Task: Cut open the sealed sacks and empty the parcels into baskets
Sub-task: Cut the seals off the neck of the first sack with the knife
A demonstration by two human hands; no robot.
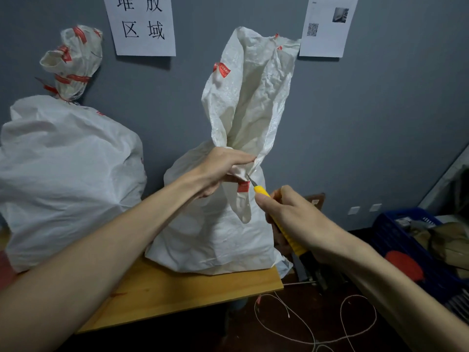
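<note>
A: The sack [218,224] stands upright on the worktop [193,290], its neck bunched in the left hand [220,171], which is clenched around the gathered cloth just above the red tie [243,186]. The right hand [291,219] grips a yellow knife [264,193], blade tip touching the neck beside that tie.

B: So how should the cut go?

A: I'd keep the neck pulled taut, slip the blade under the tie only, and draw it away from the left fingers, which sit very close. Shallow, so no parcel inside gets nicked.

B: Anything unclear?

A: The blade tip is small and partly lost in the folds; I can't tell if it is under the tie. The parcels are hidden. A second sack [63,174] stands to the left, sealed. The blue basket [396,240] at right is cut off by the edge.
</note>
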